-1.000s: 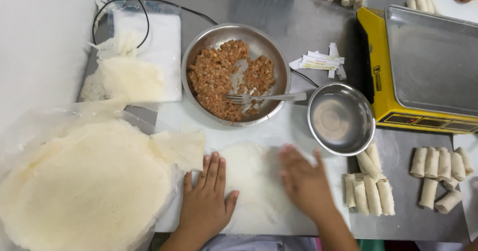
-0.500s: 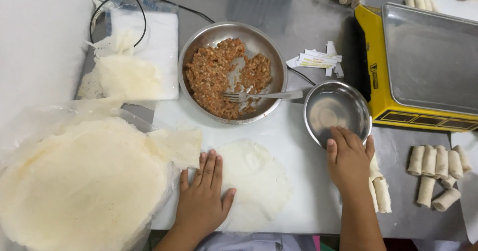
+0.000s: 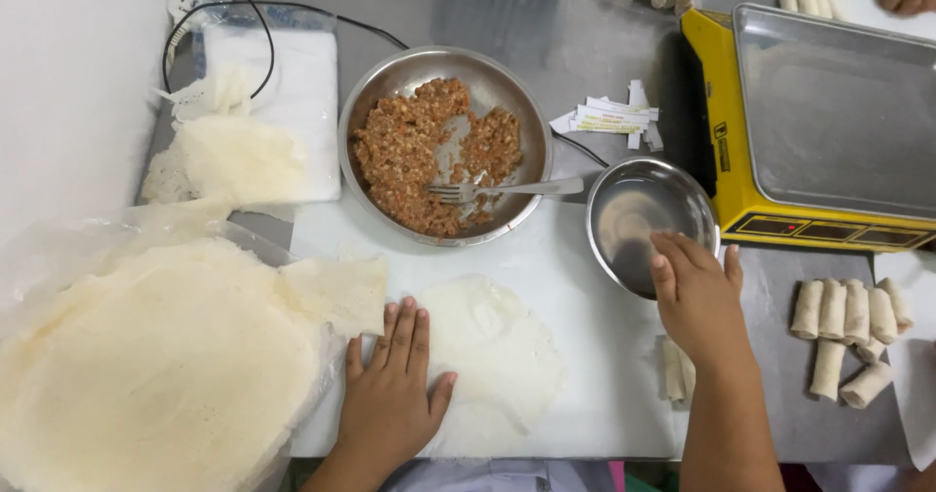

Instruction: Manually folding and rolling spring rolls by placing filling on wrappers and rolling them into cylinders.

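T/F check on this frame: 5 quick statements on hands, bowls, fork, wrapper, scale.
1. The left hand rests flat on the round wrapper. True.
2. The right hand holds the fork. False: it reaches into the small bowl; the fork lies in the filling bowl.
3. The small bowl is full of filling. False: it holds none.
4. The yellow scale carries a metal tray. True.
5. Rolled pieces lie right of the right hand. True.

There are two metal bowls, a big one (image 3: pixel 444 73) with meat filling and a small one (image 3: pixel 634 209), one fork (image 3: pixel 502 191), one yellow scale (image 3: pixel 814 131), and two hands, left (image 3: pixel 390 394) and right (image 3: pixel 697 297)
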